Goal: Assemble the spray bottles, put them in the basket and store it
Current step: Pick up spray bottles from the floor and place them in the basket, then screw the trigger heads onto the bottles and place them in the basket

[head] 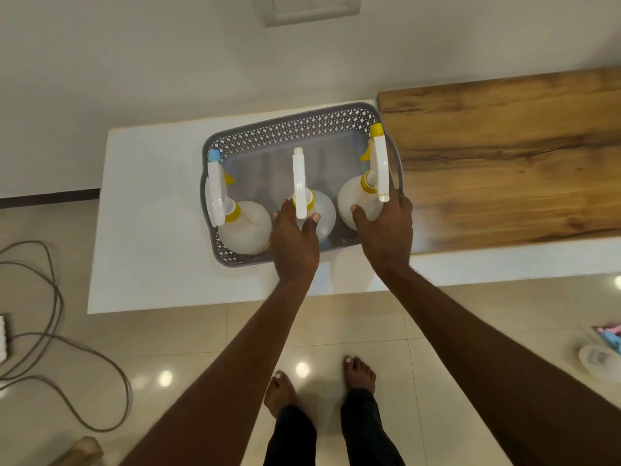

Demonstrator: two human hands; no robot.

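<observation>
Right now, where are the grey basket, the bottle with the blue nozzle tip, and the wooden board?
Grey basket (289,124), head view: on its perforated far wall.
Bottle with the blue nozzle tip (247,227), head view: on its round translucent body.
Wooden board (504,156), head view: on its top surface.

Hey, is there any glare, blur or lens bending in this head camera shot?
Head view: round light glare on the glossy floor tiles; wide-angle bending curves the white table edges and the wooden board; the forearms are slightly soft; the basket and the three spray bottles are fairly sharp.
</observation>
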